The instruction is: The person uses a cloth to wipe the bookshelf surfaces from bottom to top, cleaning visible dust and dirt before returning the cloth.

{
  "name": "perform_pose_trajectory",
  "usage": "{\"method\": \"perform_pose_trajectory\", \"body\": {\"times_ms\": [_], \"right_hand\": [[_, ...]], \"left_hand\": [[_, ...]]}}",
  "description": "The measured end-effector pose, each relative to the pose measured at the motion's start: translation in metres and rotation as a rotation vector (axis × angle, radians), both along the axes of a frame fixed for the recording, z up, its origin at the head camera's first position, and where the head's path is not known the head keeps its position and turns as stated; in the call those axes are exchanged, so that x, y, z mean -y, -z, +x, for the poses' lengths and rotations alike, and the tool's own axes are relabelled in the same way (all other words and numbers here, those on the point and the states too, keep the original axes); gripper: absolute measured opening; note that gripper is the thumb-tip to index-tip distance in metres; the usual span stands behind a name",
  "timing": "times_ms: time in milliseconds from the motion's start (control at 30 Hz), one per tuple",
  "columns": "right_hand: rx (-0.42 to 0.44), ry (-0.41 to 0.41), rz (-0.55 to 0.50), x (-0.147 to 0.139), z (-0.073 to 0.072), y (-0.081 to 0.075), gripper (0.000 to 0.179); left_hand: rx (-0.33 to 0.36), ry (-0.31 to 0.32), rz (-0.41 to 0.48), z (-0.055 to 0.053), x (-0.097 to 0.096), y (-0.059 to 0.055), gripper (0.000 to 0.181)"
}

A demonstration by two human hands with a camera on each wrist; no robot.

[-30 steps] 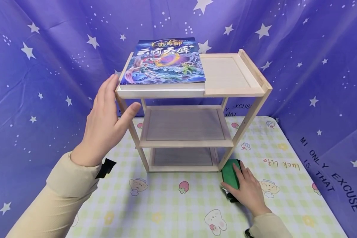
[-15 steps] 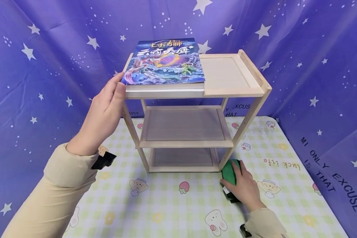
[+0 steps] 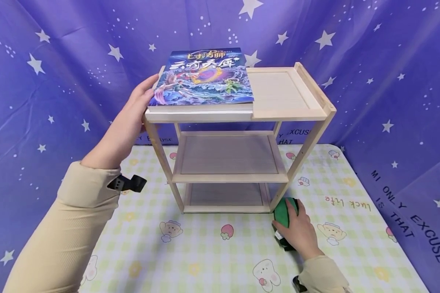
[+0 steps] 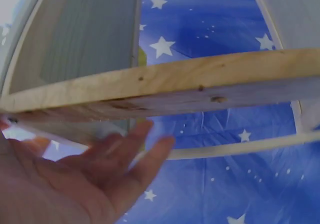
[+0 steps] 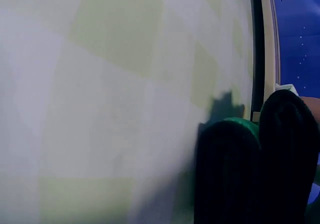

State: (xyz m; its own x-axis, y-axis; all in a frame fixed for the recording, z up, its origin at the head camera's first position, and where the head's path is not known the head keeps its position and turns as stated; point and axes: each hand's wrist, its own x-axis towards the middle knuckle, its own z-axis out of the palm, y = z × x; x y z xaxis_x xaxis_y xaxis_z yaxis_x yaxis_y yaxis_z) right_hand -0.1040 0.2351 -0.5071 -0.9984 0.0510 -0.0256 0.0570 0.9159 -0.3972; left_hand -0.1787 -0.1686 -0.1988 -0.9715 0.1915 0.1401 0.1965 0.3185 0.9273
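A wooden three-tier rack (image 3: pixel 230 178) stands on the table, and a thick blue illustrated book (image 3: pixel 205 81) lies on the left half of its top shelf. My left hand (image 3: pixel 126 122) is at the top shelf's left end, its upper fingers along the side rail beside the book. In the left wrist view, the other fingers (image 4: pixel 135 171) extend loosely near a wooden leg (image 4: pixel 200 84). My right hand (image 3: pixel 300 232) grips a folded green cloth (image 3: pixel 282 213) with a white label, lying by the rack's front right foot. Two thick dark folds of the cloth (image 5: pixel 227 169) fill the right wrist view's lower right.
The table has a green-and-white checked tablecloth (image 3: pixel 194 248) with cartoon prints. A purple curtain (image 3: pixel 58 93) with white stars hangs behind and along both sides. The rack's middle shelf (image 3: pixel 227 154) and the right half of its top (image 3: pixel 278 89) are bare.
My left hand has come in to the rack's upper left end and slid back along the rail. My right fingers have drawn in around the cloth, which has barely moved.
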Motion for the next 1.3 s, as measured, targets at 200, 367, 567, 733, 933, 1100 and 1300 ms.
{"method": "perform_pose_trajectory", "body": {"times_ms": [200,367,567,733,933,1100,1300], "right_hand": [[0.001,0.016,0.000,0.001,0.002,0.004,0.086],[-0.012,0.029,0.024,0.002,0.004,0.008,0.086],[-0.005,0.025,0.058,0.003,0.003,0.013,0.086],[0.072,0.044,0.040,0.003,0.002,0.016,0.088],[0.069,0.032,0.039,0.003,0.001,0.017,0.085],[0.042,0.018,0.057,0.003,0.001,0.017,0.077],[0.065,0.030,0.048,0.008,-0.001,0.013,0.073]], "left_hand": [[0.053,0.079,0.168,-0.005,0.000,-0.001,0.048],[0.066,0.100,0.140,-0.010,0.000,-0.003,0.048],[0.099,0.153,0.111,-0.020,0.005,-0.011,0.055],[0.136,0.168,0.129,-0.030,0.007,-0.013,0.053],[0.173,0.128,0.106,-0.036,0.004,-0.013,0.052],[0.196,0.124,0.097,-0.039,0.002,-0.016,0.054],[0.226,0.135,0.237,-0.042,-0.002,-0.014,0.053]]}}
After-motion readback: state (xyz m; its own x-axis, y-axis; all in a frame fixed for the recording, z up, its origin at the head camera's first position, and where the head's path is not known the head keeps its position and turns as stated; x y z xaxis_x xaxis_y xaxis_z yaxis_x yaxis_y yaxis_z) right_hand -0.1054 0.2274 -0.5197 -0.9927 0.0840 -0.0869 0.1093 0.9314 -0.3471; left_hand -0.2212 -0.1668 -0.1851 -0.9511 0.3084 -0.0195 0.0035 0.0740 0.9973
